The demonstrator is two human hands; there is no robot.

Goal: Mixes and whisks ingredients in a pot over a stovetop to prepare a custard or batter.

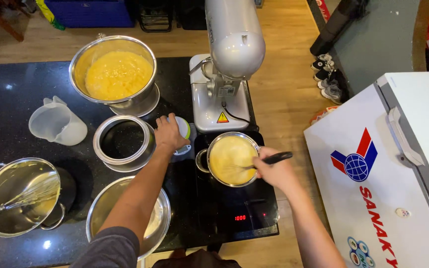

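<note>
Setting: black stone counter (6,99) on a wooden floor, with a white chest freezer (413,164) filling the right of the frame.
Right hand: right hand (274,171), fingers clamped round the black handle of a whisk (261,163), its wires down in the yellow mixture; the grip sits low on the handle, which seems to give close control of the stirring.
Pot: small steel pot (232,159) at centre, standing on a black induction hob (234,208) whose red display is lit, so the mixture is likely being heated while stirred.
Left hand: left hand (170,135), fingers together and curled down over a round white timer (182,131) just left of the pot.
Mixer: white stand mixer (227,64) close behind the pot, head tilted up.
Left side: big bowl of yellow batter (115,72), plastic jug (55,121), empty metal ring (124,141), a pot holding a second whisk (18,196), and a bowl (125,218) partly under the left arm.
Room: hob sits at the counter's right edge; a strip of open floor separates it from the freezer, while the left is crowded.
</note>
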